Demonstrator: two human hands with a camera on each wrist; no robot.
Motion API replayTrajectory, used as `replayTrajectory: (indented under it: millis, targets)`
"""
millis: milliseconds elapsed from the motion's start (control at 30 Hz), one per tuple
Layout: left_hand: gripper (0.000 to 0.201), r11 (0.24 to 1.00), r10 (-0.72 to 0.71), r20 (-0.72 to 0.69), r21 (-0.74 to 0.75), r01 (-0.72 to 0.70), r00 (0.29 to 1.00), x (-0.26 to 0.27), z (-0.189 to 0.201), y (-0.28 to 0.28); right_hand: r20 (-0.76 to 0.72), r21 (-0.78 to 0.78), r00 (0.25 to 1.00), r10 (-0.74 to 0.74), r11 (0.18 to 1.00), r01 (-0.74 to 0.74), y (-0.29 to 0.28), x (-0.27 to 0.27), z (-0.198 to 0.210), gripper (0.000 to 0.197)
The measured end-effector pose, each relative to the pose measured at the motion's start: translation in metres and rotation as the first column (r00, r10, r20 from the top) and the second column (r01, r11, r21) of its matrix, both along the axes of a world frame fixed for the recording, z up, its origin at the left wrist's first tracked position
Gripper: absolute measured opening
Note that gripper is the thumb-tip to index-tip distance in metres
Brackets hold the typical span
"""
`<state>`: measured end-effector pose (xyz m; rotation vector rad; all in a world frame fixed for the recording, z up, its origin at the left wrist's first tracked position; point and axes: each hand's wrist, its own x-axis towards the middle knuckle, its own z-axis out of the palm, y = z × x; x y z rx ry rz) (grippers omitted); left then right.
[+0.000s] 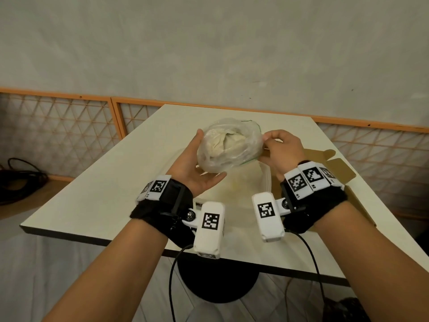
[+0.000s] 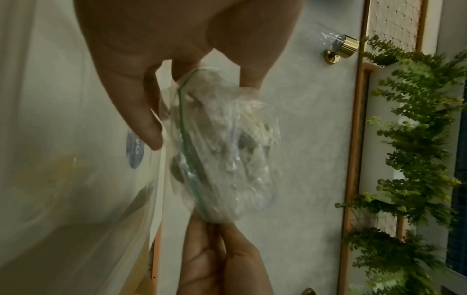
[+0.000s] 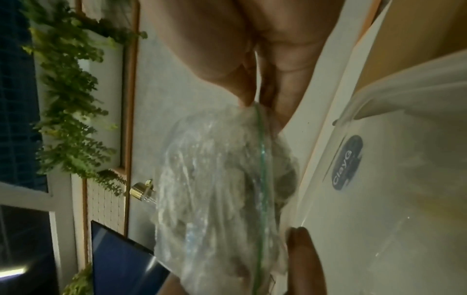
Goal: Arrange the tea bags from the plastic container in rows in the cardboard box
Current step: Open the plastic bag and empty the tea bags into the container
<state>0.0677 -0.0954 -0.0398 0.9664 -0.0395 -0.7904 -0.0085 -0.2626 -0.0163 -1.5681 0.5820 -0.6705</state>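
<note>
Tea bags (image 1: 226, 144) sealed inside clear zip bag (image 1: 228, 145), held in the air above plastic container (image 1: 267, 180) on counter (image 1: 97, 198). Cardboard box (image 1: 334, 168) lies at right, flaps open; no bags seen in rows. Judged: task barely begun, bag not yet opened. Left hand (image 1: 197, 168) palm-up, cupping the bag, grip loose. Right hand (image 1: 281, 149) grip pinches the green-lined edge.

Black wrist straps (image 1: 162, 205) with white marker-tagged camera blocks (image 1: 210, 228), bolts, trailing black cables (image 1: 171, 287).
</note>
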Motion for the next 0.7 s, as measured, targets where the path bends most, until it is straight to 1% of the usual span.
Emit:
replayTrajectory:
  millis: [67,100,133,167,200,233,267,300,367,467,533,600,633,667,700]
  targets:
    - [0.058,0.997,0.043,-0.011,0.066,-0.042,0.999,0.002,-0.003,0.0,0.09,0.204,0.995,0.034,0.978,-0.052,0.002,0.0,0.001,0.02]
    - [0.056,0.996,0.06,-0.031,0.061,-0.058,0.998,0.003,-0.005,-0.001,0.135,0.342,0.988,0.075,0.932,-0.118,0.003,0.001,0.002,0.017]
    - [0.053,0.997,0.072,-0.066,0.031,-0.07,0.995,0.003,-0.007,-0.003,0.155,0.469,0.98,0.122,0.864,-0.182,0.005,0.002,0.001,0.016]
    - [0.051,0.998,0.058,-0.099,-0.016,-0.06,0.993,0.004,-0.008,-0.004,0.144,0.56,0.976,0.163,0.8,-0.216,0.008,0.003,-0.001,0.021]
    - [0.049,0.997,0.034,-0.114,-0.059,-0.041,0.993,0.005,-0.008,-0.005,0.102,0.602,0.976,0.194,0.769,-0.216,0.01,0.004,-0.003,0.03]
    - [0.047,0.996,0.023,-0.111,-0.087,-0.033,0.994,0.007,-0.009,-0.007,0.051,0.607,0.974,0.219,0.768,-0.205,0.01,0.004,-0.005,0.037]
    - [0.044,0.995,0.037,-0.098,-0.088,-0.045,0.995,0.008,-0.009,-0.007,0.006,0.592,0.973,0.229,0.784,-0.189,0.008,0.004,-0.006,0.04]
    - [0.039,0.994,0.06,-0.086,-0.083,-0.068,0.994,0.011,-0.01,-0.007,-0.014,0.575,0.973,0.232,0.798,-0.181,0.006,0.003,-0.007,0.037]
    - [0.032,0.992,0.099,-0.067,-0.078,-0.104,0.993,0.015,-0.014,-0.006,-0.027,0.519,0.966,0.258,0.829,-0.207,0.001,0.001,-0.008,0.022]
    - [0.028,0.998,0.07,-0.002,0.005,-0.07,0.998,0.017,-0.013,-0.009,-0.07,0.426,0.941,0.332,0.863,-0.273,-0.004,0.004,-0.006,0.032]
    - [0.038,1.0,-0.008,0.016,-0.016,0.008,1.0,0.019,-0.009,-0.015,-0.098,0.331,0.926,0.365,0.889,-0.316,-0.003,0.008,-0.002,0.035]
    - [0.05,0.998,-0.045,-0.018,-0.044,0.044,0.999,0.021,-0.01,-0.019,-0.14,0.248,0.932,0.333,0.924,-0.293,-0.004,0.01,-0.006,0.034]
    - [0.052,0.997,-0.055,-0.038,-0.051,0.053,0.998,0.022,-0.012,-0.021,-0.192,0.134,0.938,0.288,0.955,-0.266,-0.007,0.012,-0.008,0.027]
    - [0.053,0.997,-0.063,-0.053,-0.057,0.06,0.997,0.022,-0.015,-0.021,-0.253,-0.035,0.944,0.211,0.973,-0.227,-0.007,0.009,-0.008,0.019]
    - [0.053,0.996,-0.072,-0.052,-0.05,0.069,0.996,0.02,-0.016,-0.02,-0.278,-0.189,0.951,0.132,0.964,-0.189,-0.008,0.008,-0.008,0.013]
